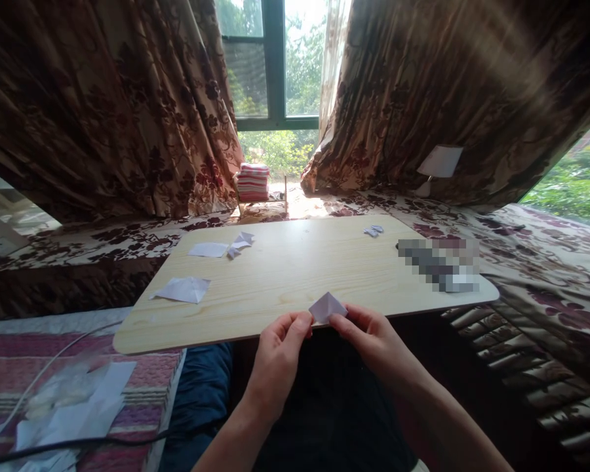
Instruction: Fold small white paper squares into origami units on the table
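Note:
A small folded piece of white paper [327, 307], shaped like a triangle, is held just above the near edge of the light wooden table [295, 275]. My left hand [278, 354] pinches its left corner with thumb and fingers closed. My right hand [371, 337] pinches its right side the same way. Both hands hover at the table's front edge, over my dark lap.
Other folded papers lie on the table: a flat piece [183, 289] at the near left, a sheet [208, 250] and crumpled bits [240, 244] at the far left, a small piece [373, 230] at the far right. Loose papers [73, 406] and a cable lie on the striped bedding to the left. Patterned curtains and a window stand behind.

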`<state>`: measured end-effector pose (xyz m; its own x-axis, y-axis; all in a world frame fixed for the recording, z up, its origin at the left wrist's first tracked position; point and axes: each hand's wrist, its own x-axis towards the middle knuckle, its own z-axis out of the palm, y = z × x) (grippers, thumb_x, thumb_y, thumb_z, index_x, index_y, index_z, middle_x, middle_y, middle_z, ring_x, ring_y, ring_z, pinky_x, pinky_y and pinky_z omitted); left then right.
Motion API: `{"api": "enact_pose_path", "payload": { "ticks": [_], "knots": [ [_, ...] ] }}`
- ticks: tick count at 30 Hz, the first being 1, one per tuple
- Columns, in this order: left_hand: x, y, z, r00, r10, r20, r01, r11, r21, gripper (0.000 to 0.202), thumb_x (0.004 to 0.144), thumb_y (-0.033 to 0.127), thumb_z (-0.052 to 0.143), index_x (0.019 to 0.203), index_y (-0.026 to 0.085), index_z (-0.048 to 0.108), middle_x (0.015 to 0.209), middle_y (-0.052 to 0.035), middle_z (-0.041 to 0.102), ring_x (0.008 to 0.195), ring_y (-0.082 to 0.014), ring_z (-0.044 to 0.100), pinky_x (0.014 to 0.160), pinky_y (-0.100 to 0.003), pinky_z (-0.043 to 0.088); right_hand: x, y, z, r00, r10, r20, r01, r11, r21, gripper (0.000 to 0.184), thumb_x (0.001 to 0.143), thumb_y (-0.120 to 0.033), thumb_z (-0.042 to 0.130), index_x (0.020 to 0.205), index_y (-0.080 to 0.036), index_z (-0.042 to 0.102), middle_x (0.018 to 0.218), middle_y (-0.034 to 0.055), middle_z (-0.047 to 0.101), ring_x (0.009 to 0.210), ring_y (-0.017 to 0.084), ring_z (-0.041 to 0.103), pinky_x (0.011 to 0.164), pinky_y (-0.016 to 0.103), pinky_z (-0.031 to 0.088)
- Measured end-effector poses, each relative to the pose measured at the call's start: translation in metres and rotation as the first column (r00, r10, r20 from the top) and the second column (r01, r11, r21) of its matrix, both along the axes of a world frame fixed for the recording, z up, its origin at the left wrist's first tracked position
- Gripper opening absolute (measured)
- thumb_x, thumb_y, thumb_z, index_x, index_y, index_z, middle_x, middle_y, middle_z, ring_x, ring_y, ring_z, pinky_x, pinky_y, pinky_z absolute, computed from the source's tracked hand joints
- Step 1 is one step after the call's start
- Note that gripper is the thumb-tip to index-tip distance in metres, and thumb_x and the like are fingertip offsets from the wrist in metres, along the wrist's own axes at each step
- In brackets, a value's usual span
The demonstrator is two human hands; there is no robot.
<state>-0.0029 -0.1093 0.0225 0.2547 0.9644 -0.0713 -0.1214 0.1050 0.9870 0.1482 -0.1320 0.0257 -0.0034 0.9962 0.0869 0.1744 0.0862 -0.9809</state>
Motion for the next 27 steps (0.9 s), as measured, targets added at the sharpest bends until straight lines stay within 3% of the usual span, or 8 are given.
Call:
{"api": "enact_pose_path", "payload": {
  "ticks": [5,8,9,12,15,17,23,27],
  "knots": [
    [0.0,0.003,0.003,0.999,-0.036,0.021,0.036,0.999,0.005,0.018,0.078,0.029,0.067,0.085,0.013,0.066,0.078,-0.0029,0.067,0.076,-0.0144,0.058,0.073,-0.024,0.045,0.008,-0.004,0.006,0.998,-0.024,0.051,0.022,0.999,0.028,0.032,0.09,-0.044,0.05,0.082,-0.017,0.065,0.074,0.0006,0.061,0.074,0.016,0.057,0.068,0.027,0.045],
    [-0.007,0.002,0.003,0.982,0.159,-0.1,-0.117,0.933,0.34,0.006,0.083,0.022,0.061,0.084,0.016,0.064,0.08,-0.0021,0.066,0.077,-0.0147,0.06,0.073,-0.026,0.046,0.016,-0.013,0.007,0.957,-0.223,0.188,0.19,0.966,0.177,0.027,0.092,-0.04,0.049,0.085,-0.02,0.065,0.081,0.0016,0.062,0.076,0.016,0.057,0.07,0.026,0.046],
    [-0.012,0.002,0.004,0.957,0.263,-0.125,-0.155,0.826,0.543,0.004,0.082,0.016,0.061,0.085,0.018,0.063,0.082,-0.0014,0.065,0.079,-0.0149,0.06,0.076,-0.027,0.047,0.016,-0.017,0.006,0.915,-0.333,0.227,0.266,0.922,0.281,0.019,0.09,-0.037,0.053,0.09,-0.021,0.064,0.089,0.0021,0.062,0.079,0.016,0.058,0.071,0.026,0.046],
    [-0.027,-0.002,0.01,0.879,0.463,-0.111,-0.042,0.309,0.95,0.026,0.074,-0.001,0.061,0.09,0.019,0.063,0.083,-0.0004,0.063,0.08,-0.0149,0.059,0.091,-0.038,0.043,0.012,-0.034,0.008,0.82,-0.504,0.271,0.286,0.771,0.569,0.021,0.085,-0.025,0.061,0.106,-0.024,0.057,0.107,0.0037,0.056,0.091,0.015,0.056,0.077,0.024,0.048],
    [-0.033,-0.008,0.021,0.853,0.503,-0.143,0.089,0.13,0.988,0.029,0.071,-0.003,0.061,0.092,0.018,0.063,0.08,-0.0011,0.061,0.076,-0.0146,0.057,0.095,-0.043,0.04,0.003,-0.045,0.016,0.783,-0.506,0.362,0.094,0.671,0.736,0.031,0.081,-0.017,0.063,0.111,-0.023,0.054,0.109,0.005,0.051,0.097,0.015,0.055,0.081,0.022,0.048],
    [-0.03,-0.013,0.03,0.859,0.485,-0.164,0.081,0.187,0.979,0.025,0.072,-0.002,0.06,0.088,0.018,0.061,0.078,-0.0006,0.059,0.076,-0.0143,0.056,0.092,-0.04,0.042,-0.001,-0.047,0.025,0.785,-0.492,0.376,0.027,0.634,0.773,0.032,0.081,-0.013,0.063,0.111,-0.021,0.055,0.104,0.0049,0.05,0.092,0.014,0.056,0.078,0.021,0.048],
    [-0.021,-0.021,0.052,0.951,0.112,-0.288,0.117,0.733,0.67,0.01,0.08,0.01,0.055,0.075,0.018,0.057,0.077,-0.0006,0.057,0.074,-0.0131,0.057,0.067,-0.024,0.046,-0.003,-0.038,0.044,0.89,-0.326,0.319,0.029,0.738,0.674,0.015,0.084,-0.01,0.06,0.091,-0.023,0.059,0.084,-0.001,0.057,0.073,0.009,0.057,0.062,0.017,0.048],
    [-0.019,-0.017,0.054,0.981,-0.027,-0.194,0.115,0.88,0.46,0.007,0.083,0.019,0.058,0.084,0.018,0.065,0.084,-0.0017,0.062,0.081,-0.0154,0.059,0.076,-0.024,0.045,-0.004,-0.035,0.039,0.959,-0.207,0.192,0.09,0.868,0.488,0.007,0.087,-0.017,0.058,0.084,-0.024,0.058,0.076,-0.0028,0.058,0.067,0.01,0.057,0.06,0.019,0.048]
  ]
}}
